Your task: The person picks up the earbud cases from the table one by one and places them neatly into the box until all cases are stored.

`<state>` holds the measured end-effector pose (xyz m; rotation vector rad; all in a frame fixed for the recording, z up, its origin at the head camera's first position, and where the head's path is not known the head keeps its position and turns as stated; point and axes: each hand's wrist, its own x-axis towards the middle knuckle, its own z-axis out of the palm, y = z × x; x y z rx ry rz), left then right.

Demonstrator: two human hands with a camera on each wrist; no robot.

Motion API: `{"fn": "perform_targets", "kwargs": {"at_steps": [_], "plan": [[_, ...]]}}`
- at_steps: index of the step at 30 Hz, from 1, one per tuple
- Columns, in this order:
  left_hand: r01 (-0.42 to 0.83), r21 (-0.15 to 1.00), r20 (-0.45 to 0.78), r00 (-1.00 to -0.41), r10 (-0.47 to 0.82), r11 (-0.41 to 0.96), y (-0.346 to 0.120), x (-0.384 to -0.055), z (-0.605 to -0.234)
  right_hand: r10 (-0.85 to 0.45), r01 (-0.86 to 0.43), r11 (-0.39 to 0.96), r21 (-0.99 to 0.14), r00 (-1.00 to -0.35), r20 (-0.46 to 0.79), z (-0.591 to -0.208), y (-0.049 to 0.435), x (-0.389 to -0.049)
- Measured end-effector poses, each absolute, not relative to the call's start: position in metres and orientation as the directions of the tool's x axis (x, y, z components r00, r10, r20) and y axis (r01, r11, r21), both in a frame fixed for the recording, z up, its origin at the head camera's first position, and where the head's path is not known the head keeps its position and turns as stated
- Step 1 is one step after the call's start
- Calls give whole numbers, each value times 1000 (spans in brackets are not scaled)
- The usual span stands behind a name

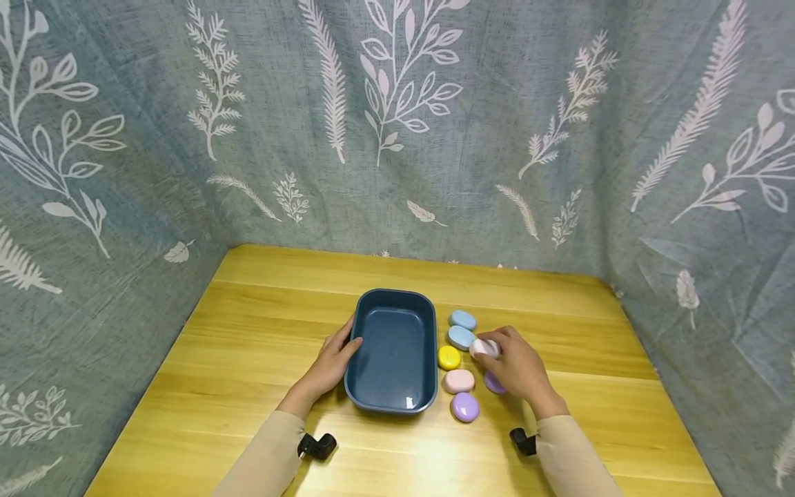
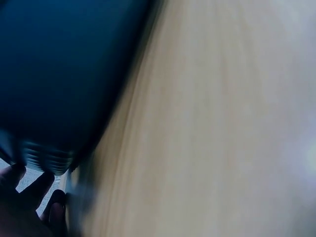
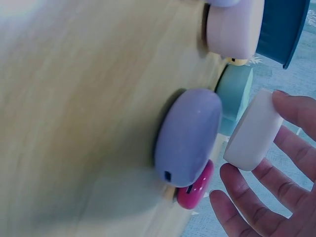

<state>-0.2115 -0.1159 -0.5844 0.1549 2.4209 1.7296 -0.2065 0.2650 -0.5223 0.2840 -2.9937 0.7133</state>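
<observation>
My left hand (image 1: 331, 359) grips the left side of a dark blue rectangular tub (image 1: 391, 355), thumb over the rim and fingers against the outer wall. In the left wrist view, fingertips touch the ridged end of the tub (image 2: 64, 89). My right hand (image 1: 518, 366) pinches a white soap-like bar (image 3: 254, 131) between thumb and fingers, raised off the table. Below it in the right wrist view lie a glossy purple rounded piece (image 3: 190, 138) and a magenta one (image 3: 195, 187); in the head view the hand partly covers the purple one and hides the magenta one.
Right of the tub lie two light blue ovals (image 1: 462, 337), a yellow round piece (image 1: 449, 357), a pale pink oval (image 1: 459, 382) and another purple piece (image 1: 464, 407). The wooden table (image 1: 248, 386) is enclosed by leaf-patterned curtains (image 1: 435, 193).
</observation>
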Motion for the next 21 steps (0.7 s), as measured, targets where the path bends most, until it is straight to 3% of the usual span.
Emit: {"fn": "perform_targets", "kwargs": {"at_steps": [21], "plan": [[-16,939,-82,-980,179,343,-117,-214,-583,-198,-254,856,-451,-966,169,-501,238,-203]]}}
